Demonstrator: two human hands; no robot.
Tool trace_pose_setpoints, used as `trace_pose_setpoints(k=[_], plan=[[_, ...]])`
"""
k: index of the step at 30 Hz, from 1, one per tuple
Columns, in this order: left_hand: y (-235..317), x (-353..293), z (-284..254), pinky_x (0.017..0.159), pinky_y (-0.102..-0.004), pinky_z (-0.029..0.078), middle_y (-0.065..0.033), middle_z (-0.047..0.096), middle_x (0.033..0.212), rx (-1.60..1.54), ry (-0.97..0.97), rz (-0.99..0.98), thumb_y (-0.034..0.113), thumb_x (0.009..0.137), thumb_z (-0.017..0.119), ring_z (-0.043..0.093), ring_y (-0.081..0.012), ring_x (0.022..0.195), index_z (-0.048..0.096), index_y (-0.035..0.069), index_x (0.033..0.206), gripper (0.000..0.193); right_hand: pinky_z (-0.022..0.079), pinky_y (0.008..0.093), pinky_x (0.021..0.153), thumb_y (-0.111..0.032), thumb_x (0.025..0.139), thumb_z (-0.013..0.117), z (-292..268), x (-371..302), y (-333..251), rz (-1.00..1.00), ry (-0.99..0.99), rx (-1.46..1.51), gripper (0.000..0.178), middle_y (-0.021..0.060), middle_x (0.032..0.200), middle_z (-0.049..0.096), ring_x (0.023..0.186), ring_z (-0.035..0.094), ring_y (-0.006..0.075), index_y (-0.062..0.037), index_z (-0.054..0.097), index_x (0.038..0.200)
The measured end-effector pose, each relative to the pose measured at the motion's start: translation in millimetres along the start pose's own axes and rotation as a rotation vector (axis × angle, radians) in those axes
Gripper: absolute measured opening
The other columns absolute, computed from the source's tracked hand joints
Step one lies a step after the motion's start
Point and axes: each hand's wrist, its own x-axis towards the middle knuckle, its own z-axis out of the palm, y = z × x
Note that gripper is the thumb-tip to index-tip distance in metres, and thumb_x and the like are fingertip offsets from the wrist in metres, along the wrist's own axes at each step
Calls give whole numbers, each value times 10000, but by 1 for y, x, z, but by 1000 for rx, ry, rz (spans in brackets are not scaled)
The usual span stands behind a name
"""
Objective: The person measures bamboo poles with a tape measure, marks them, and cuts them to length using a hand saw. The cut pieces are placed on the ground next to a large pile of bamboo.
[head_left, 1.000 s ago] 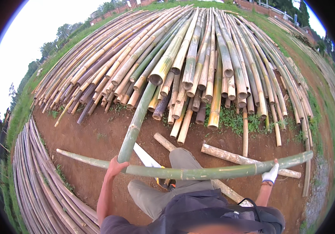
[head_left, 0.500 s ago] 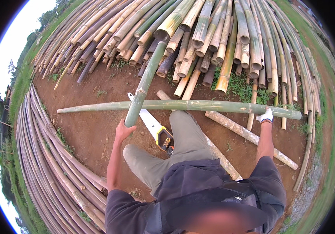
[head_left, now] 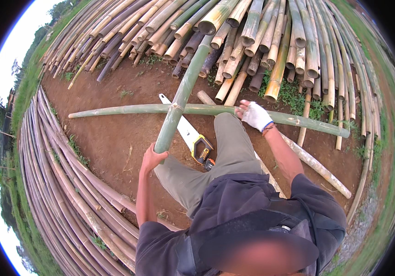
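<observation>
My left hand (head_left: 152, 157) is wrapped round the near end of a green bamboo pole (head_left: 187, 85), which slants away from me toward the far stack. Beneath it, a second, longer green bamboo pole (head_left: 305, 123) lies crosswise in front of my knee. My right hand (head_left: 255, 115), in a white fingerless glove, is over the crosswise pole beside my knee, fingers apart and gripping nothing. Between my legs and the poles lies a hand saw (head_left: 202, 148) with a yellow and black handle. Part of its blade is hidden under the slanting pole.
A large stack of bamboo poles (head_left: 278, 69) fills the far side, cut ends facing me. More long poles (head_left: 64, 184) lie along the left. A pale, blotchy pole (head_left: 319, 168) rests on the brown soil (head_left: 110, 138) at right, with another by my leg.
My right hand has let go of the crosswise pole's right part and moved left toward my knee. My left hand still holds the slanting pole.
</observation>
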Motion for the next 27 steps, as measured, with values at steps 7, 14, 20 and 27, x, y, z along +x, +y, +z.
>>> trace_pose_setpoints(k=[7,14,20,27], plan=[[-53,-123,-41,949,-408,569,-170,747,1163,-58,-68,-90,382,709,842,721,-248,1071,634,-4,1409,826,386,587,1219,-431,938,852,138,75,105,198,-168,-179,1057,285,1757,161,1544,357,512,-151,204,1724],[-191,-236,-53,947,-372,556,-92,725,1158,-209,-314,-288,287,720,951,667,-190,1053,638,23,1410,803,586,559,992,-335,950,853,184,146,95,51,-90,72,531,134,1238,674,1147,662,358,-70,600,1335],[-286,-309,-61,970,-432,579,-161,718,1342,-141,-472,-583,312,675,1027,697,-261,1153,564,1,1497,993,608,468,775,-244,961,783,196,61,216,130,-5,-192,263,63,1013,693,919,668,239,-108,682,1163],[-27,-62,-88,1092,-454,538,-259,631,1474,-193,-143,25,479,766,955,639,-330,1333,461,-15,1594,1083,594,429,882,-195,913,853,189,-43,300,343,-38,-179,239,42,1047,741,1026,695,207,-116,729,1100]])
